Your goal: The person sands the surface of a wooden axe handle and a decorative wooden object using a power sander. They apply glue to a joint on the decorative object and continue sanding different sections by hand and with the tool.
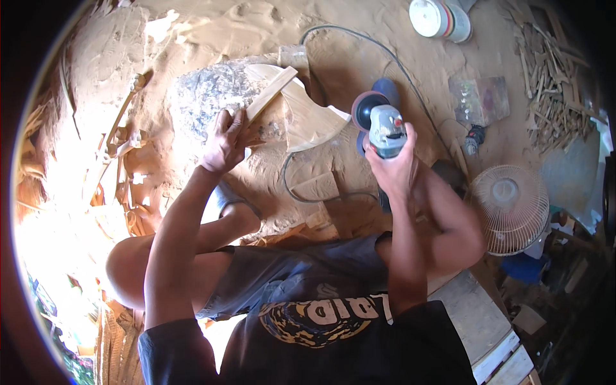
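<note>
My left hand is closed around the near end of a straight wooden bar. That bar lies across a pale, curved, crescent-like wooden piece; whether the two are joined I cannot tell. Both rest on a grey, weathered wood block on the sandy ground. To the right, my right hand grips an angle grinder from behind. Its round disc is just beside the curved piece's right tip, seemingly apart from it. Whether the disc spins cannot be told.
A black power cord loops over the sand around the wood block. At right stand a round fan and a heap of wood scraps. A white bucket is at the far right. Wood offcuts lie on the left.
</note>
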Tool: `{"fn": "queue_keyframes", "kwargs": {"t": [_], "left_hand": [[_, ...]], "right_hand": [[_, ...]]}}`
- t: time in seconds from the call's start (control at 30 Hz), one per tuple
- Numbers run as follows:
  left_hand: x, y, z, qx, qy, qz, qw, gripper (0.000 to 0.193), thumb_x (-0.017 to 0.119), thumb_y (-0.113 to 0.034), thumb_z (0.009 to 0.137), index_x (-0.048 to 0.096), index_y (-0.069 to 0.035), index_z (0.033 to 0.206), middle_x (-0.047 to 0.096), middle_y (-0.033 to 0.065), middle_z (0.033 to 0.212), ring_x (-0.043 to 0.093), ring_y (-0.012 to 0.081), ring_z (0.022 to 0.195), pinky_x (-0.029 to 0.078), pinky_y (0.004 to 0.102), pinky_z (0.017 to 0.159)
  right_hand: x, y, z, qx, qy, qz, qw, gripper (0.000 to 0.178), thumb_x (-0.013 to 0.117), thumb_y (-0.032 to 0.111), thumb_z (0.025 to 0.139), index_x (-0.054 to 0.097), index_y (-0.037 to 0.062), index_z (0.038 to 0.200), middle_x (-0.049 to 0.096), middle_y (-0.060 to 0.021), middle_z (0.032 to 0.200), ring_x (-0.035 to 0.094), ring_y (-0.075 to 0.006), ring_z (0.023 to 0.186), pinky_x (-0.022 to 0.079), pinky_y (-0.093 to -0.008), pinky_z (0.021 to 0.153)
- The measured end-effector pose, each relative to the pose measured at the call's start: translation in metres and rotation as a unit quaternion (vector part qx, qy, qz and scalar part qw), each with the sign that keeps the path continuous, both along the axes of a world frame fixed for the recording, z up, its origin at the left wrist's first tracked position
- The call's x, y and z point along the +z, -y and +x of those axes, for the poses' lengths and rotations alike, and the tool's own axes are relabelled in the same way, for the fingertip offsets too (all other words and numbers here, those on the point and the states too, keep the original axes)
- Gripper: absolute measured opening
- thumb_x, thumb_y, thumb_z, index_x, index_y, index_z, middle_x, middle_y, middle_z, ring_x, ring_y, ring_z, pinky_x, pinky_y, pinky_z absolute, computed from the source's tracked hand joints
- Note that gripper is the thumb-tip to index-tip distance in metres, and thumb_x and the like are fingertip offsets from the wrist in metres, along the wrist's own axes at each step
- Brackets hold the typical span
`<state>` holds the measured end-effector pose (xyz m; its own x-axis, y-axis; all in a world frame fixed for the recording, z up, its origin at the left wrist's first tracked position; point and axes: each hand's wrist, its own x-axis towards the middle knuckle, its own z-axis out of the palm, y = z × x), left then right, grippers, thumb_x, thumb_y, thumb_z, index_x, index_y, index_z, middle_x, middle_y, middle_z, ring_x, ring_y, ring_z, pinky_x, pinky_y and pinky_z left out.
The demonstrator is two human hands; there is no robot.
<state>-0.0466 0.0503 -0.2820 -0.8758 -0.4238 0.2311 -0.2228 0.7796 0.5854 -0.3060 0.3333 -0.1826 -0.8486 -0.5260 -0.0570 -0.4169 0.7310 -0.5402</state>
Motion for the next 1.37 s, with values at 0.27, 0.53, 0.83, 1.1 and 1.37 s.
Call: {"fn": "queue_keyframes", "kwargs": {"t": [0.27, 0.53, 0.83, 1.1, 1.37], "left_hand": [[-0.003, 0.000, 0.003, 0.005, -0.005, 0.019, 1.000, 0.051, 0.071, -0.004, 0.088, 0.060, 0.004, 0.137, 0.054, 0.0213, 0.101, 0.059, 0.0387, 0.086, 0.051, 0.0474, 0.073], [-0.010, 0.001, 0.002, -0.004, -0.023, 0.016, 1.000, 0.052, 0.073, -0.004, 0.087, 0.061, 0.004, 0.137, 0.054, 0.0211, 0.101, 0.060, 0.0380, 0.086, 0.053, 0.0469, 0.074], [-0.008, 0.003, 0.000, -0.010, -0.022, 0.007, 1.000, 0.053, 0.070, 0.000, 0.086, 0.059, 0.006, 0.138, 0.052, 0.0211, 0.100, 0.057, 0.0370, 0.084, 0.051, 0.0458, 0.074], [-0.023, 0.003, 0.007, -0.041, 0.001, -0.044, 0.998, 0.044, 0.068, 0.003, 0.088, 0.067, 0.006, 0.131, 0.062, 0.0233, 0.127, 0.057, 0.0355, 0.087, 0.055, 0.0445, 0.075], [0.000, 0.000, 0.001, 0.012, 0.023, -0.003, 1.000, 0.051, 0.071, -0.006, 0.089, 0.060, 0.002, 0.138, 0.052, 0.0199, 0.101, 0.057, 0.0355, 0.085, 0.050, 0.0498, 0.080]], "right_hand": [[0.049, 0.027, 0.076, 0.186, 0.090, 0.148, 0.967, 0.091, 0.083, 0.028, 0.080, 0.035, 0.0064, 0.154, 0.073, -0.0293, 0.108, 0.074, -0.0483, 0.091, 0.058, -0.0544, 0.080], [0.059, 0.050, 0.088, 0.203, 0.112, 0.250, 0.940, 0.095, 0.079, 0.035, 0.086, 0.029, 0.0046, 0.160, 0.071, -0.0293, 0.109, 0.074, -0.0442, 0.096, 0.058, -0.0566, 0.082], [0.043, 0.040, 0.032, 0.080, 0.022, 0.183, 0.980, 0.087, 0.082, 0.032, 0.083, 0.036, 0.0047, 0.151, 0.073, -0.0292, 0.099, 0.073, -0.0462, 0.087, 0.057, -0.0562, 0.076], [0.048, 0.053, 0.074, 0.227, 0.090, 0.250, 0.937, 0.094, 0.082, 0.033, 0.083, 0.032, 0.0063, 0.158, 0.072, -0.0288, 0.105, 0.074, -0.0462, 0.087, 0.059, -0.0556, 0.080], [0.047, 0.039, 0.039, 0.067, 0.049, 0.184, 0.979, 0.088, 0.083, 0.030, 0.081, 0.035, 0.0089, 0.151, 0.072, -0.0332, 0.105, 0.071, -0.0505, 0.096, 0.055, -0.0587, 0.084]]}}
